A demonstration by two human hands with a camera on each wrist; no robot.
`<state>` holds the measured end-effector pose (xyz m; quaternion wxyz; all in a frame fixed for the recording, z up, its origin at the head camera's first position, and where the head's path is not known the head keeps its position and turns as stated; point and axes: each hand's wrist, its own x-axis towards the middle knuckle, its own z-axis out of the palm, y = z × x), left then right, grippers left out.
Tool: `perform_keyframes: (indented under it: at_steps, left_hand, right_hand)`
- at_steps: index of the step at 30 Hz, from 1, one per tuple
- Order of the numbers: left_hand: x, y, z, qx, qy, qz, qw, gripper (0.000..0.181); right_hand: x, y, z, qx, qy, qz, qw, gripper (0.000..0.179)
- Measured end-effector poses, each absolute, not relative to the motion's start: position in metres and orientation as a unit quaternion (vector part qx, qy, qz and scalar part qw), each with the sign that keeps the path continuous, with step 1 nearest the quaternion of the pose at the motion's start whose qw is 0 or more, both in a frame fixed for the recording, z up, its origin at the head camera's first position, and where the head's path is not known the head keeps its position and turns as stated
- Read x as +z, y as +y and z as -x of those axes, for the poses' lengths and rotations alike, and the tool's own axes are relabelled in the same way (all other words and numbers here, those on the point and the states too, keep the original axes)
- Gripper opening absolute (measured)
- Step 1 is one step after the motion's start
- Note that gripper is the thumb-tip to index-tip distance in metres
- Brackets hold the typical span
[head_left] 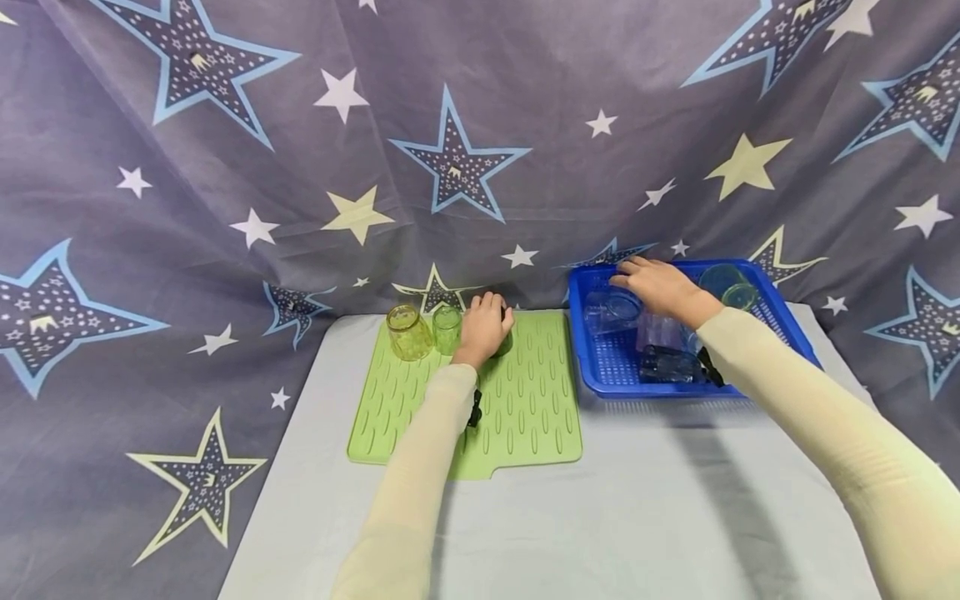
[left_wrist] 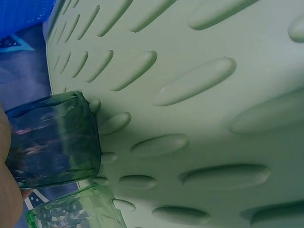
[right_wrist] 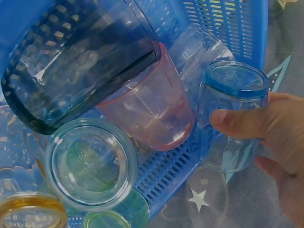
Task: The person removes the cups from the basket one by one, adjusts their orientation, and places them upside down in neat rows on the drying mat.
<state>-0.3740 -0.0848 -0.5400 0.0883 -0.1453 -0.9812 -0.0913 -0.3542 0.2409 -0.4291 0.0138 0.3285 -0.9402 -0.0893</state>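
Note:
My left hand (head_left: pixel 483 329) grips a dark blue-green glass (left_wrist: pixel 54 140) on the green ribbed mat (head_left: pixel 525 417). To its left on the mat stand a green glass (head_left: pixel 447 330) and a yellow glass (head_left: pixel 409 335). Over the far side of the blue basket (head_left: pixel 588 367), my right hand (head_left: pixel 660 287) holds a clear glass with a light-blue rim (right_wrist: pixel 232 118), thumb against its side. A pink-purple tumbler (right_wrist: pixel 152 104) and a dark blue glass (right_wrist: pixel 80 61) lie in the basket beside it.
More glassware fills the basket: a pale blue-green glass (right_wrist: pixel 90 164), an amber-rimmed one (right_wrist: pixel 33 211) and a green one (right_wrist: pixel 107 220). Mat and basket sit on a white table (head_left: pixel 600 508), with a star-patterned curtain (head_left: pixel 480 67) close behind.

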Motion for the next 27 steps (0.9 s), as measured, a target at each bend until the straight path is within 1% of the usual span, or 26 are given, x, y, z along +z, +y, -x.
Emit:
perform_keyframes:
  at_steps: [4, 11, 19, 27]
  left_hand:
    - [-0.5372, -0.0849, 0.3735, -0.092, -0.982, 0.140, 0.083, 0.031]
    - [-0.5374, -0.0843, 0.3735, -0.088, -0.984, 0.137, 0.076, 0.032]
    - [-0.5373, -0.0835, 0.3751, -0.086, -0.984, 0.132, 0.077, 0.032]
    - [-0.5386, -0.0835, 0.3748, -0.082, -0.985, 0.133, 0.077, 0.032]
  right_hand:
    - [-0.4289, 0.2402, 0.3541, -0.073, -0.941, -0.331, 0.012, 0.058]
    - [-0.4277, 0.2391, 0.3512, -0.072, -0.943, -0.323, -0.003, 0.059]
    - [-0.4259, 0.2387, 0.3521, -0.077, -0.942, -0.326, 0.005, 0.057]
    - [-0.4256, 0.2392, 0.3507, -0.059, -0.946, -0.317, 0.006, 0.063]
